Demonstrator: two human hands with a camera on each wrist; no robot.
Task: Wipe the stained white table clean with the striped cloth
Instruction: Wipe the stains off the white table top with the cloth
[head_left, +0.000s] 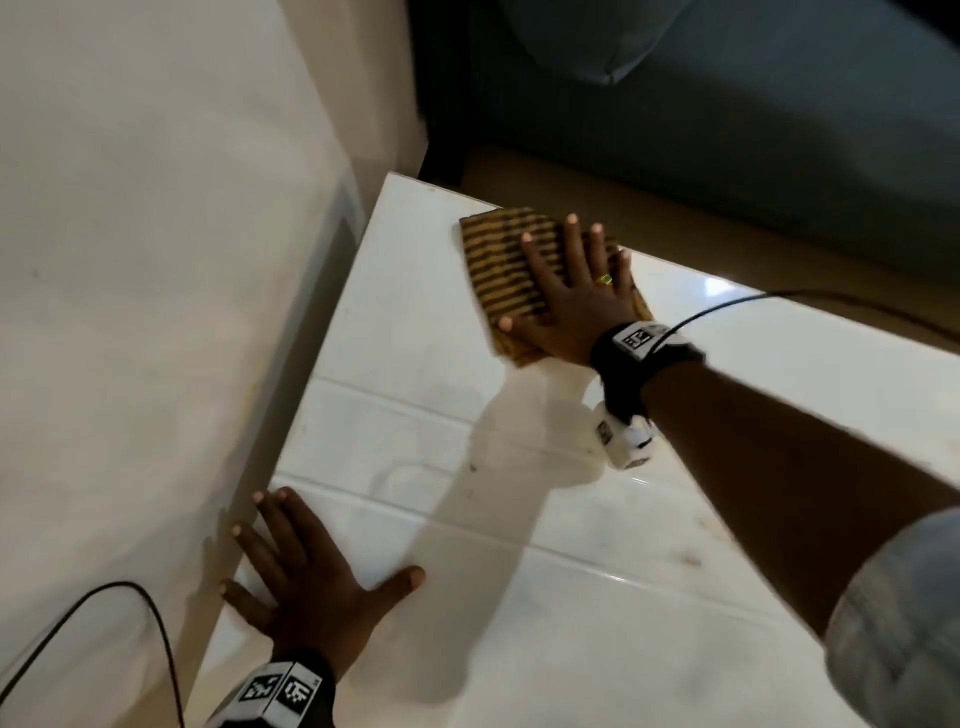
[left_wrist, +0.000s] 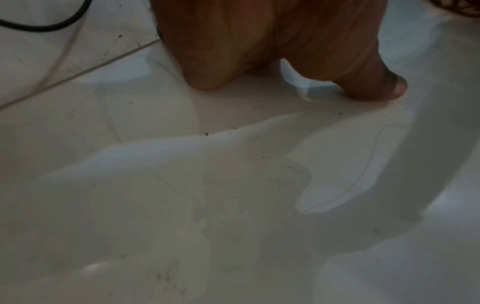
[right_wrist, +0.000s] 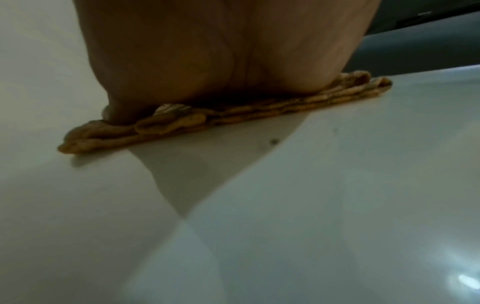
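The folded striped cloth (head_left: 506, 265), brown and tan, lies flat near the far corner of the glossy white table (head_left: 519, 597). My right hand (head_left: 569, 291) presses on it with fingers spread straight. From the right wrist view the palm (right_wrist: 221, 61) weighs on the layered edge of the cloth (right_wrist: 233, 117). My left hand (head_left: 306, 566) rests flat on the table's near left edge, fingers spread, holding nothing. In the left wrist view the left thumb (left_wrist: 376, 82) touches the table (left_wrist: 233, 205). Faint smears and dark specks (left_wrist: 207, 134) mark the surface.
A pale floor (head_left: 130, 260) lies left of the table, with a black cable (head_left: 156, 623) on it. Another cable (head_left: 753, 299) runs from my right wrist over the table's far edge. Dark furniture (head_left: 727, 104) stands beyond the far edge.
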